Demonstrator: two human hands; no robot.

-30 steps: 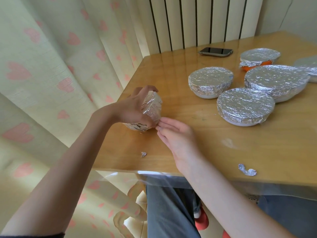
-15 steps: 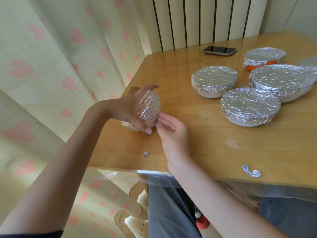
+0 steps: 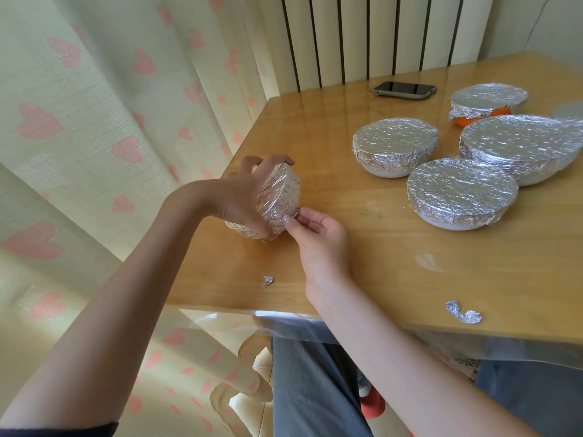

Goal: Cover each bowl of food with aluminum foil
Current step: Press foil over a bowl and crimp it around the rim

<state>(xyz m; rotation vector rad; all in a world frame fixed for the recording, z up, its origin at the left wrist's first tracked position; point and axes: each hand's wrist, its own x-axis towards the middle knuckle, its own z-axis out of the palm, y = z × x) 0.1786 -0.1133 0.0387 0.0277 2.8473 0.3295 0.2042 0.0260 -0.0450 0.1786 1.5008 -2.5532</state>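
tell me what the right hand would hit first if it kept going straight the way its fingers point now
Almost at once, the small foil-wrapped bowl that the left hand holds tilted on its side. The right hand points up and left, its fingertips already pinching the foil at the bowl's lower edge.

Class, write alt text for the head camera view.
A left hand grips a small foil-wrapped bowl tilted on a wooden table while the right hand pinches its foil edge. Foil-covered bowls and a dark phone sit beyond.

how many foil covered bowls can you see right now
6: small one held tilted, two white-based mid-table, large one right, orange one behind, one cut off at the edge.
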